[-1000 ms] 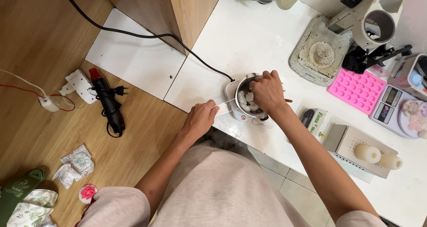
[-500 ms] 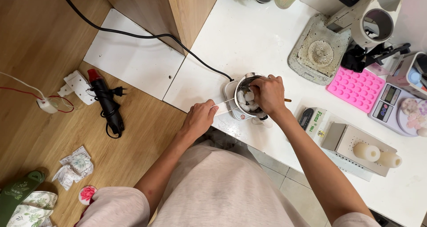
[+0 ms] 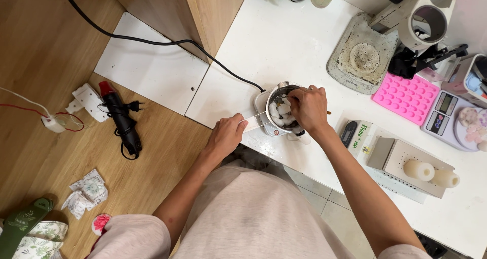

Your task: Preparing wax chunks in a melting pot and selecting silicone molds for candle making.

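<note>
Head view, looking straight down: my left hand (image 3: 227,136) is closed around the white handle (image 3: 255,120) of a small steel pot (image 3: 282,107), gripping its near-left end. The pot sits on a small white hotplate (image 3: 263,118) on the white worktop (image 3: 284,41), roughly at the middle of the picture, and holds white chunks (image 3: 279,112) piled against its left wall. My right hand (image 3: 308,108) is over the right half of the pot, fingers curled down into it and pinched together; what exactly they hold I cannot tell, though a thin brown stick (image 3: 328,113) shows just past the hand on its right. A black cable (image 3: 152,41) runs from the hotplate away to the far left, past a wooden cabinet (image 3: 187,10).

To the right on the worktop lie a pink silicone mould (image 3: 406,97), a grey speckled tray (image 3: 361,53) beyond it, a digital scale (image 3: 446,112), and a metal tray (image 3: 406,160) bearing two pale cylindrical candles (image 3: 419,169). Left of me, on the wooden floor (image 3: 45,51), lie a black and red heat gun (image 3: 120,118) and some crumpled wrappers (image 3: 85,193).
</note>
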